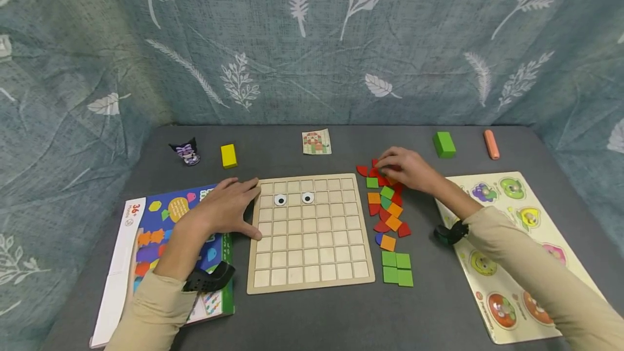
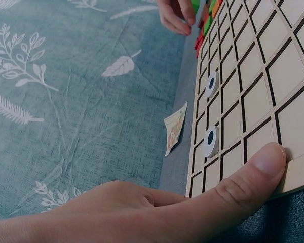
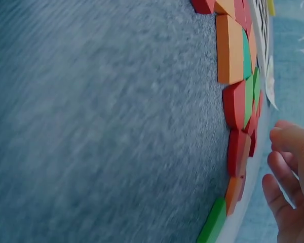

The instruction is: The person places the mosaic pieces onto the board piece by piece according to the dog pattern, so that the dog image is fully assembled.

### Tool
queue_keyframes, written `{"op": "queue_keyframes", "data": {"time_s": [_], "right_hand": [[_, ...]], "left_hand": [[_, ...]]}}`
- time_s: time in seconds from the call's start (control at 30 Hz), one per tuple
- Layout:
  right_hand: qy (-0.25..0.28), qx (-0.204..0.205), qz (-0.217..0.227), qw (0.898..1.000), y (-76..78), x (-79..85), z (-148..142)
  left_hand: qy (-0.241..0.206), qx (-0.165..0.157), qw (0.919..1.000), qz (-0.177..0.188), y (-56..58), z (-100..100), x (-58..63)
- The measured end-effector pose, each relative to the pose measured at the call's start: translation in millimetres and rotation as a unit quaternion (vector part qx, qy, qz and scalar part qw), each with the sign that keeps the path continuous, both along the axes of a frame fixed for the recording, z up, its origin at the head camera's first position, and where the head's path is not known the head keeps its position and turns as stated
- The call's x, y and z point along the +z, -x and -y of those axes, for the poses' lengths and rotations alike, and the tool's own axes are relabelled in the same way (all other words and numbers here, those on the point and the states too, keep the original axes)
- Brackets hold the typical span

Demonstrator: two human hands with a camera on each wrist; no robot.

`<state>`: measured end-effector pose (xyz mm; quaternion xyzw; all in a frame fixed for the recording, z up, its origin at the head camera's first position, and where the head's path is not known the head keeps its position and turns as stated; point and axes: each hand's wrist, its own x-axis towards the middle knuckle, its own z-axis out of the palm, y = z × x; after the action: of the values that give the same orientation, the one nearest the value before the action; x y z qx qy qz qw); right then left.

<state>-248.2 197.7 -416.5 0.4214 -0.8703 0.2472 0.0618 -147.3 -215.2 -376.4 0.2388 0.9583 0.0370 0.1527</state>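
A wooden grid board (image 1: 312,242) lies flat, with two googly-eye pieces (image 1: 280,200) set in its second row. My left hand (image 1: 226,206) rests at the board's left edge, fingers spread; in the left wrist view the thumb (image 2: 253,174) lies on the rim. Over the far end of a loose pile of coloured tiles my right hand (image 1: 405,169) hovers with loosely bent fingers. Nothing shows between its fingers (image 3: 289,142) in the right wrist view. The pile holds red quarter-round tiles (image 1: 404,229), orange square tiles (image 1: 388,242) and green ones.
Several green square tiles (image 1: 397,268) form a block by the board's right side. A blue box (image 1: 214,253) lies left, a fruit puzzle board (image 1: 492,264) right. Behind are a small figurine (image 1: 187,152), yellow block (image 1: 228,156), pattern card (image 1: 316,142), green block (image 1: 444,145) and orange stick (image 1: 491,144).
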Motion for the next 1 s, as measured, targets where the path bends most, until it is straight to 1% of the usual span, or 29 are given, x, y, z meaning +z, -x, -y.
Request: {"op": "queue_keyframes", "data": {"time_s": [0.1,0.27,0.37,0.5,0.63,0.87,1.0], "right_hand": [[-0.033,-0.004,0.005,0.999,0.0,-0.7,4.9],[-0.113,-0.04,0.002,0.993,0.5,2.4,12.2],[-0.133,-0.052,0.003,0.99,1.7,5.6,14.2],[-0.134,-0.049,0.025,0.989,4.3,7.3,14.6],[-0.123,-0.047,0.04,0.99,5.9,6.5,12.3],[-0.108,-0.028,0.019,0.994,5.8,5.1,6.5],[-0.106,-0.029,0.031,0.993,4.7,7.5,4.7]], "left_hand": [[0.003,0.002,1.0,0.002,-0.7,0.4,-0.4],[0.005,0.004,1.0,0.005,-1.5,0.0,-1.4],[0.005,0.004,0.9999,0.008,-1.9,-0.1,-1.4],[0.001,0.004,1.0,0.004,-2.1,0.7,-1.7],[-0.001,0.002,1.0,0.0,-1.6,1.1,-2.6],[-0.003,0.0,1.0,-0.006,-1.0,0.4,-3.2],[-0.005,0.0,1.0,-0.005,-0.6,0.5,-3.1]]}}
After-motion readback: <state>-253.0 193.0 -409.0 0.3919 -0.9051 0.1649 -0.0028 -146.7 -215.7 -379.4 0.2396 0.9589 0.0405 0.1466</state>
